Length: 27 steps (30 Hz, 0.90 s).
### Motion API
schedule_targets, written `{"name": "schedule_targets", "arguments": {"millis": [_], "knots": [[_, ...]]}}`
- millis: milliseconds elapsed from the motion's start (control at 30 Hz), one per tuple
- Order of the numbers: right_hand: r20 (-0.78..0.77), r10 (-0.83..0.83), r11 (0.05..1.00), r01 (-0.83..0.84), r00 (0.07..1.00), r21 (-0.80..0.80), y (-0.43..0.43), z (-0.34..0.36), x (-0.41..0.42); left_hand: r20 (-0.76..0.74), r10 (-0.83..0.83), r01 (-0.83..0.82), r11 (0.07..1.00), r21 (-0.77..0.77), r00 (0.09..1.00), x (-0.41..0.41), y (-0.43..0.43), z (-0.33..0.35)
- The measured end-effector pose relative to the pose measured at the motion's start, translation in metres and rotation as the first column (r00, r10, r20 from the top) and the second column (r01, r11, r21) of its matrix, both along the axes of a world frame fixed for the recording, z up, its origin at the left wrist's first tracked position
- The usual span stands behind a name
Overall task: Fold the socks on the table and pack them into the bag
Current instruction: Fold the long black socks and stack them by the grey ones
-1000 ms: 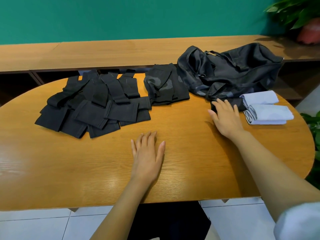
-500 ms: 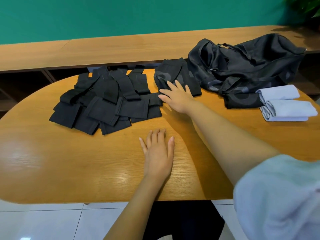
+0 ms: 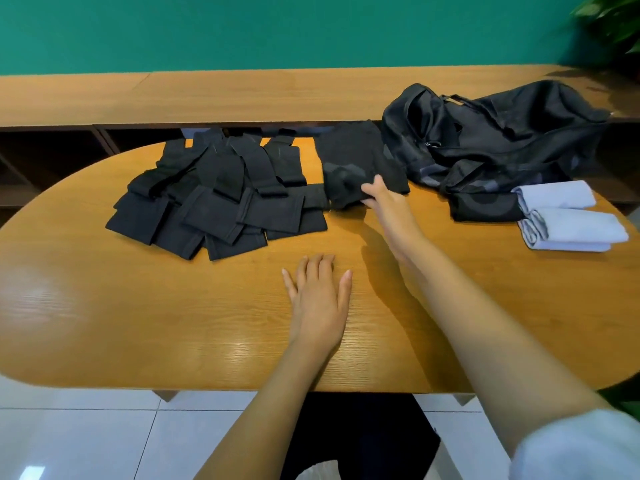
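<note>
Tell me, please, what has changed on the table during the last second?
The right hand moved left, from beside the bag to the small black sock stack, and now grips its near edge. The left hand stayed flat on the table; the big sock pile and the light blue socks did not move.

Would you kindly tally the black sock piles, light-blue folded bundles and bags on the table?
Black sock piles: 2
Light-blue folded bundles: 2
Bags: 1
Total: 5
The dark piece in front of the bag is unclear, so uncounted.
</note>
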State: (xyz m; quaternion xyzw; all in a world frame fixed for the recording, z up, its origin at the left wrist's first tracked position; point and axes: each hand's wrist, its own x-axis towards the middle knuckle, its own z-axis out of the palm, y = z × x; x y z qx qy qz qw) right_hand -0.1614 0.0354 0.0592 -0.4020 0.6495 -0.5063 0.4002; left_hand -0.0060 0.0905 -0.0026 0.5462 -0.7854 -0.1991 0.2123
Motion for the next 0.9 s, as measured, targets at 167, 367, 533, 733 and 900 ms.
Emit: {"name": "schedule_targets", "arguments": {"millis": [167,367,533,733,900], "knots": [[0.257,0.046,0.999,-0.046,0.965,-0.004,0.079,-0.023,-0.004,-0.088,0.021,-0.024,0.999,-0.033,0.996,0.002,0.0,-0.003],[0.444,0.037,0.997,-0.064,0.895,0.046,0.128,-0.034,-0.001,-0.046,-0.048,0.042,0.99,-0.136,0.998,0.005,0.0,-0.004],[-0.364,-0.003,1.0,-0.002,0.932,-0.014,0.134,-0.046,-0.004,-0.056,-0.077,0.066,0.98,-0.188,0.995,0.007,0.0,-0.007],[-0.87,0.05,0.978,-0.201,0.491,-0.058,0.126,-0.064,-0.008,-0.058,-0.115,0.1,0.971,-0.218,0.992,0.007,-0.001,-0.008],[-0.884,-0.047,0.984,-0.131,0.466,-0.122,0.126,-0.074,-0.008,-0.064,-0.116,0.096,0.963,-0.254,0.991,0.007,0.001,-0.01]]}}
